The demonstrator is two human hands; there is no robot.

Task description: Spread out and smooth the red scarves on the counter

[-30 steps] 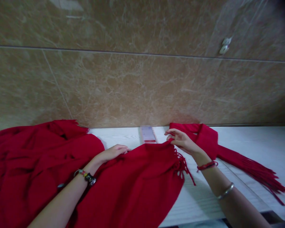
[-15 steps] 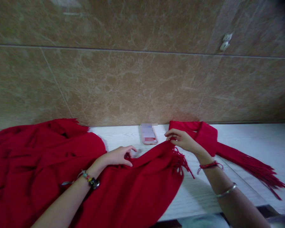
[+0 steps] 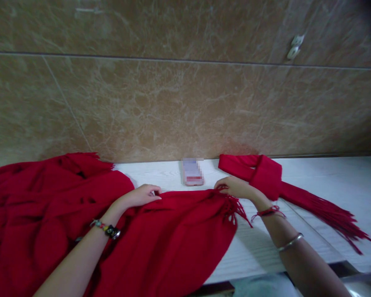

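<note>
A red fringed scarf lies spread in front of me, its near part hanging over the table's front edge. My left hand pinches its upper edge between thumb and fingers, left of the middle. At the fringed right corner, my right hand is closed on the same scarf. The fringe dangles below the right fingers. Beyond my right hand rests another red scarf, folded into a loop with its tasselled tail stretched to the right.
A heap of red cloth with a fringed edge covers the left side. By the wall stands a phone, lying on the white table. Brown marble tiles rise behind, with a small white fitting on them.
My left hand has moved left along the scarf's upper edge and closed on it. The right hand has lowered slightly, and the edge between them is straighter.
</note>
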